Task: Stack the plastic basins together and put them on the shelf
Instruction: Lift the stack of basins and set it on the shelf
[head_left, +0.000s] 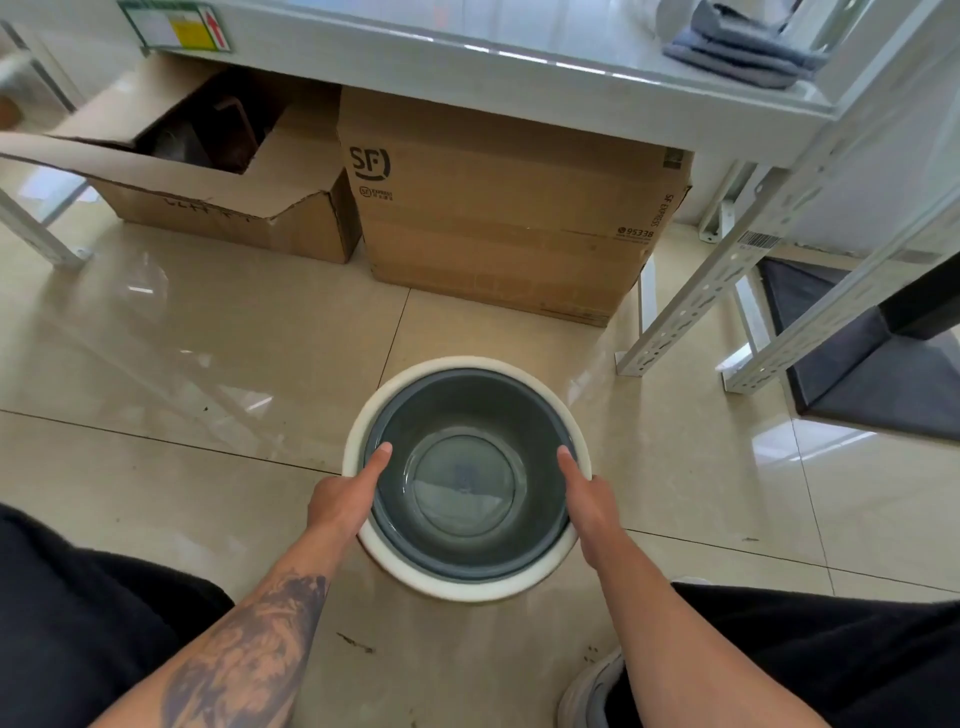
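A dark grey plastic basin (467, 415) sits nested inside a white basin (457, 584) on the tiled floor in front of me. My left hand (345, 499) grips the stack's left rim, thumb lying over the edge into the grey basin. My right hand (587, 504) grips the right rim the same way. The white metal shelf (519, 57) stands beyond, its board above the cardboard boxes.
An open cardboard box (208, 171) and a closed SF box (509, 218) stand under the shelf. Folded grey cloth (743, 47) lies on the shelf board at the right. Perforated shelf legs (727, 270) slant down at right, beside a dark mat (883, 384). My knees frame the bottom.
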